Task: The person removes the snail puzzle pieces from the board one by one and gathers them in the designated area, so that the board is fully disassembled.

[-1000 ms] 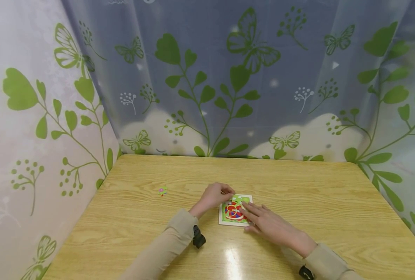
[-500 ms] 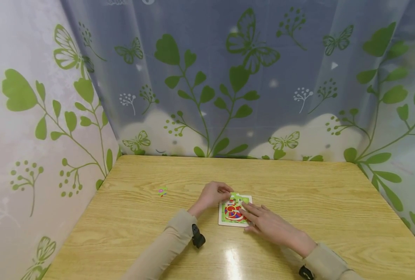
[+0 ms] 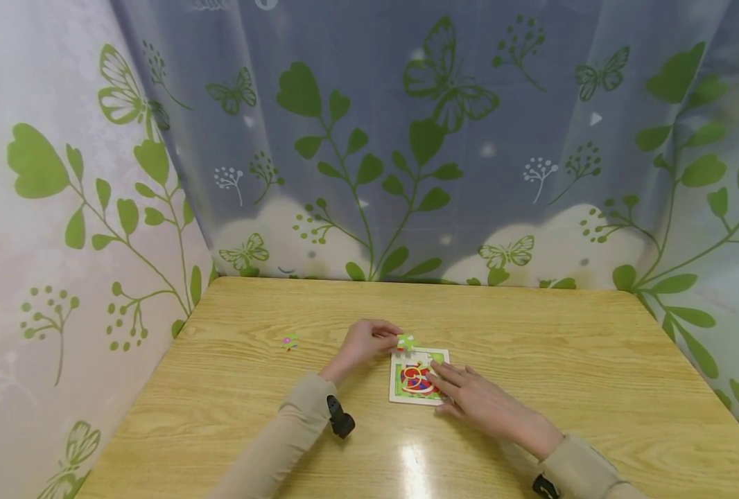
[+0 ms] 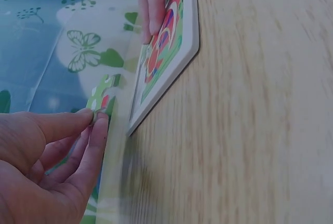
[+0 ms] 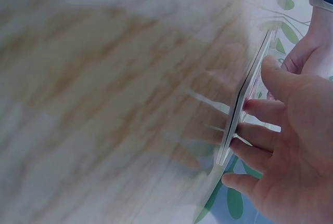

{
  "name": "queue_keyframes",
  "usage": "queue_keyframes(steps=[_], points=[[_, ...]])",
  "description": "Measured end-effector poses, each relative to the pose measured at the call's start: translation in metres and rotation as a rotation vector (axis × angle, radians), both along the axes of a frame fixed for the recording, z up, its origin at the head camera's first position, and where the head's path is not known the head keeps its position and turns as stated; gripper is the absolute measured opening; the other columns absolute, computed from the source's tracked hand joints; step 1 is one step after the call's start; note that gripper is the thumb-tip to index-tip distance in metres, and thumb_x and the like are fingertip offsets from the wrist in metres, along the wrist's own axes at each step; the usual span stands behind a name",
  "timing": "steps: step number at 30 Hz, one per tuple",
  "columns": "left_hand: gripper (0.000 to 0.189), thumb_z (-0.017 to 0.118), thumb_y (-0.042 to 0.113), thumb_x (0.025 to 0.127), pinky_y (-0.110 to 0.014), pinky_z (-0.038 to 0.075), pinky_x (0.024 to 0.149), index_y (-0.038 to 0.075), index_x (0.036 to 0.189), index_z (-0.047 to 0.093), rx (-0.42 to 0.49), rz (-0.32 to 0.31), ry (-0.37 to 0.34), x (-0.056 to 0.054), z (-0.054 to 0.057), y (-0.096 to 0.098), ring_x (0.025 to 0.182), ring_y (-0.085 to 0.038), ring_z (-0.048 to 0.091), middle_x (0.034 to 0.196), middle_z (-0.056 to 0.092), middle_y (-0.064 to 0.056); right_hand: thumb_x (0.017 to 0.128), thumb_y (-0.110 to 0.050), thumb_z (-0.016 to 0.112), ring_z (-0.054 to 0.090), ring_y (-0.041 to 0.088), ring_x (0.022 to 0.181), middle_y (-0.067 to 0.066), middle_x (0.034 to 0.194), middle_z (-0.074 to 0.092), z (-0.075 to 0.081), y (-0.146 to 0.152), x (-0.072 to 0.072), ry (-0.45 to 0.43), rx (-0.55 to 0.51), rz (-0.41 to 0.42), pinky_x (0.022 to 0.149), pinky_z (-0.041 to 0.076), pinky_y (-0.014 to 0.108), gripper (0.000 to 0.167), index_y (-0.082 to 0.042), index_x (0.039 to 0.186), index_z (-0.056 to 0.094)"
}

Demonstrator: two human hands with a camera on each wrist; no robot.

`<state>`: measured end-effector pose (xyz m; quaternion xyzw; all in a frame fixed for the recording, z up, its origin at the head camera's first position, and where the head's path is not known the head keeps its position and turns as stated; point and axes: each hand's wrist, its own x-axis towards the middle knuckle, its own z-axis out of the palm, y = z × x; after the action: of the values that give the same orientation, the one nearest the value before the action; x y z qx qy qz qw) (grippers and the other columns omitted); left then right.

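A square jigsaw puzzle with a white frame (image 3: 402, 399) lies on the table, its picture red, blue and green. My left hand (image 3: 364, 341) pinches a green puzzle piece (image 3: 405, 342) with a red patch between thumb and fingertips, above the frame's far left corner. In the left wrist view that piece (image 4: 105, 93) is held off to the side of the frame (image 4: 177, 65). A pale gap shows along the puzzle's far left part. My right hand (image 3: 484, 402) rests with extended fingers on the puzzle's right side, covering part of it.
Another small green puzzle piece (image 3: 290, 341) with a pink spot lies on the wooden table (image 3: 251, 388), left of the frame. A patterned curtain (image 3: 369, 138) stands behind the table's far edge.
My left hand has lifted the green piece out of the puzzle's far left part and moved it up and left, uncovering a pale gap. The right hand stays in place.
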<state>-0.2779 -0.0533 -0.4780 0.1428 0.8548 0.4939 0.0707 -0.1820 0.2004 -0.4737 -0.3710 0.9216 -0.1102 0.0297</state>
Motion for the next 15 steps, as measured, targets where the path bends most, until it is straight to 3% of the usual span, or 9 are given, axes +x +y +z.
queue_keyframes(steps=[15], points=[[0.016, 0.07, 0.007, 0.096, -0.032, 0.06, 0.074, 0.001, 0.109, 0.076, 0.074, 0.063, -0.035, -0.003, -0.003, -0.038, 0.082, -0.015, 0.07, 0.099, 0.075, -0.011, 0.104, -0.036, 0.055, 0.042, 0.047, 0.139, 0.024, 0.156, 0.039, 0.0, -0.001, 0.001, 0.012, -0.001, 0.004, 0.109, 0.036, 0.063, 0.058, 0.003, 0.147, 0.048]])
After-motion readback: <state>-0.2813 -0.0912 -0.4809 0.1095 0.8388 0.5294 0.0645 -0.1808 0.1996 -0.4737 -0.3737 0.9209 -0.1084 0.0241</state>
